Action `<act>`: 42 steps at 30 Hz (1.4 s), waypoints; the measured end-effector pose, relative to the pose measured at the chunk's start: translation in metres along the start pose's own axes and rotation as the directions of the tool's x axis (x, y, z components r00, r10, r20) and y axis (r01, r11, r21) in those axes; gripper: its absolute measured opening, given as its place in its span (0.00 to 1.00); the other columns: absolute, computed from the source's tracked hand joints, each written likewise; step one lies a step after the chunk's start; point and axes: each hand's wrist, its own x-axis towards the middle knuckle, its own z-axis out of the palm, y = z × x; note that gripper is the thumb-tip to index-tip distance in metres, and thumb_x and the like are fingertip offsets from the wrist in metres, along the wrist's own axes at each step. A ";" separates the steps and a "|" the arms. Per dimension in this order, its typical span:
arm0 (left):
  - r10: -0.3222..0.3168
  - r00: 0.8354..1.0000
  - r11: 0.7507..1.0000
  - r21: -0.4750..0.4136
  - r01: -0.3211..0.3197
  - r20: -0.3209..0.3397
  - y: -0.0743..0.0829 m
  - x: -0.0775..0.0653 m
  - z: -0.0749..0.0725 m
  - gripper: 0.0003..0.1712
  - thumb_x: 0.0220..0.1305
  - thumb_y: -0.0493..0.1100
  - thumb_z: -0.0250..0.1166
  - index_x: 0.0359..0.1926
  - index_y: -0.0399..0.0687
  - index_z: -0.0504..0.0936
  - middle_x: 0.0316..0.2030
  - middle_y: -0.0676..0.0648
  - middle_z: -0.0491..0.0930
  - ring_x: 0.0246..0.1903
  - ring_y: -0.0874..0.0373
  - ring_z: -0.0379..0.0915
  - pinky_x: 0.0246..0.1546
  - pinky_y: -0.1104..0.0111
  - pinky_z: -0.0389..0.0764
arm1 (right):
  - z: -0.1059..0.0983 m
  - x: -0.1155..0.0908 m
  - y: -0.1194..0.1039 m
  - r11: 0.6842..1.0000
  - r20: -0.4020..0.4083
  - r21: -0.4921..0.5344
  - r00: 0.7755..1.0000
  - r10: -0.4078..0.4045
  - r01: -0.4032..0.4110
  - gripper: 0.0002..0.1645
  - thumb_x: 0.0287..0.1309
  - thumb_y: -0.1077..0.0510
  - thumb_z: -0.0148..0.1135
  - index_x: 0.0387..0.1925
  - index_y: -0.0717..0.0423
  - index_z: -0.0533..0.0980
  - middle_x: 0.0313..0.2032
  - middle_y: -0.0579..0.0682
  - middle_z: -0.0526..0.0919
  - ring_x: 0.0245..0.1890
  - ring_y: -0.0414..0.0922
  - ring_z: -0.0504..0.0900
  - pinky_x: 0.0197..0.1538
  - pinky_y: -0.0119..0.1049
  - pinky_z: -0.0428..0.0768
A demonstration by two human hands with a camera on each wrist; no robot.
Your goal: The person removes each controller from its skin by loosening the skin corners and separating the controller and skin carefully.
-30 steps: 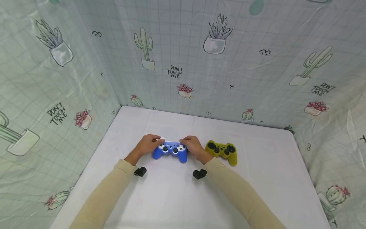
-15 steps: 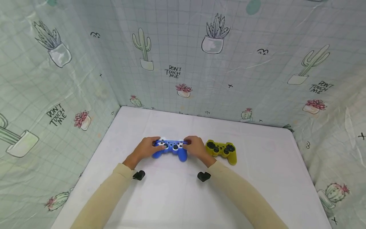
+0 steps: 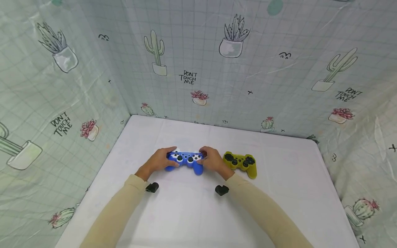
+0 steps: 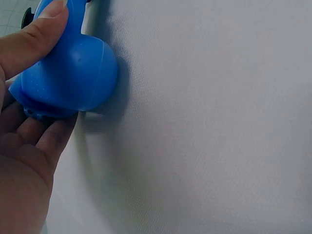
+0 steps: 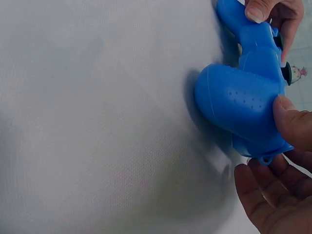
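A white game controller [image 3: 186, 157] wears a blue rubbery cover [image 3: 198, 169] low over the table, its black thumbsticks facing up. My left hand [image 3: 157, 160] grips its left end, thumb across the front and fingers round the back. At the right end my right hand [image 3: 212, 159] pinches the cover between thumb and fingers. In the left wrist view the cover's rounded grip [image 4: 73, 73] shows under my thumb, with my fingers partly hidden below. The right wrist view shows a dotted grip [image 5: 239, 97], the thumb at its side and fingertips under a small loop.
A second controller in a yellow-green cover [image 3: 240, 164] lies just right of my right hand. Black wrist camera mounts [image 3: 221, 190] jut inward from both sleeves. Cactus-printed sheets [image 3: 201, 62] wall the white table [image 3: 186, 213] at the back and sides.
My thumbs have slid from the controller's top edge down toward its front face and grips. A blue strip now runs along the top edge where white showed. The yellow-green controller stays put.
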 end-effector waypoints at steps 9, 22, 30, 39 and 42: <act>0.009 0.998 1.000 -0.028 -0.008 0.063 0.002 0.007 -0.005 0.52 0.57 0.49 0.80 0.79 0.54 0.65 0.77 0.38 0.66 0.76 0.38 0.62 0.77 0.41 0.61 | -0.001 0.005 0.002 0.998 0.005 0.043 0.999 0.035 -0.035 0.23 0.62 0.59 0.74 0.57 0.57 0.77 0.49 0.54 0.82 0.50 0.50 0.79 0.63 0.46 0.81; 0.114 0.991 0.993 -0.039 -0.111 0.072 0.004 0.012 0.000 0.48 0.57 0.42 0.79 0.77 0.51 0.68 0.77 0.44 0.68 0.79 0.40 0.58 0.79 0.43 0.58 | -0.003 0.008 0.005 0.998 0.018 0.039 0.999 0.049 -0.050 0.21 0.61 0.60 0.75 0.52 0.56 0.75 0.46 0.53 0.81 0.48 0.49 0.78 0.60 0.44 0.81; 0.114 0.993 0.993 -0.031 -0.112 0.042 0.003 0.010 0.002 0.48 0.57 0.43 0.79 0.77 0.53 0.69 0.77 0.46 0.68 0.79 0.41 0.58 0.79 0.43 0.58 | -0.003 0.012 0.007 0.998 0.036 0.053 0.999 0.021 -0.023 0.21 0.61 0.61 0.75 0.51 0.55 0.75 0.46 0.53 0.80 0.48 0.48 0.77 0.59 0.43 0.80; 0.134 0.990 0.991 -0.019 -0.133 0.040 0.001 0.011 0.004 0.46 0.58 0.41 0.78 0.76 0.51 0.69 0.77 0.44 0.67 0.78 0.39 0.58 0.78 0.41 0.59 | -0.009 0.017 0.008 0.999 0.093 0.032 0.995 -0.019 0.016 0.18 0.60 0.60 0.75 0.47 0.53 0.75 0.41 0.51 0.77 0.44 0.47 0.75 0.51 0.38 0.77; 0.133 0.990 0.991 -0.026 -0.131 0.042 0.002 0.011 0.003 0.46 0.58 0.41 0.78 0.76 0.51 0.70 0.77 0.45 0.68 0.79 0.40 0.58 0.79 0.42 0.59 | -0.011 0.017 0.007 0.998 0.101 -0.005 0.993 -0.064 0.065 0.17 0.60 0.60 0.75 0.45 0.55 0.75 0.39 0.51 0.77 0.42 0.46 0.74 0.47 0.37 0.76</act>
